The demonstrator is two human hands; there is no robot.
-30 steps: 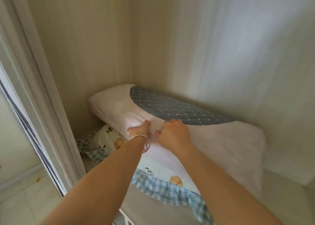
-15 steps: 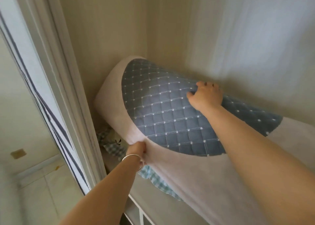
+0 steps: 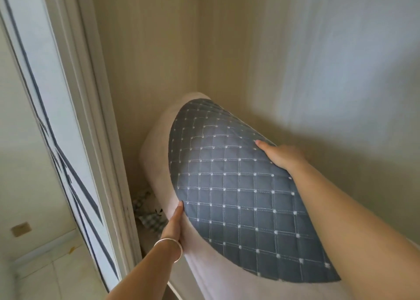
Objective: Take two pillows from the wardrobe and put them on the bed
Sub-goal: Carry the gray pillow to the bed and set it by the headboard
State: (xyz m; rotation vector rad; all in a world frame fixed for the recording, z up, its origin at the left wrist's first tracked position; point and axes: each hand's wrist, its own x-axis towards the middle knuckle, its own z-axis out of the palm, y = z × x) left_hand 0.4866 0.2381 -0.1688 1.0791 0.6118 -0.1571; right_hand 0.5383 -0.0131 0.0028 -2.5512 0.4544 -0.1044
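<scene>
While the first pillow is being tipped up out of the stack, these lines run from the largest thing to the smallest.

Wardrobe (image 3: 261,50): pale, faintly striped panels meeting in a corner; a white door frame (image 3: 75,109) stands at the left edge.

Quilted pillow (image 3: 227,197): a second ago it lay flat on the stack; half a second ago it was tilted; now it stands steeper and closer to the camera, clear of the pillow beneath. The judgement is that the first pillow is nearly free of the wardrobe, with the carry to the bed and the second pillow not yet done. It is plump and rounded, a soft white cover with a grey-blue oval panel stitched in a diamond grid with white dots.

Right hand (image 3: 281,156): over the pillow's upper edge, fingers curled behind and hidden, so the grip there is judged, not seen.

Left hand (image 3: 175,227): pressed on the lower white edge, fingers wrapped round it; a thin silver bangle (image 3: 169,248) sits at the wrist.

Second pillow (image 3: 147,215): only a corner shows beneath, checked frill and floral print, lying in the wardrobe.
</scene>
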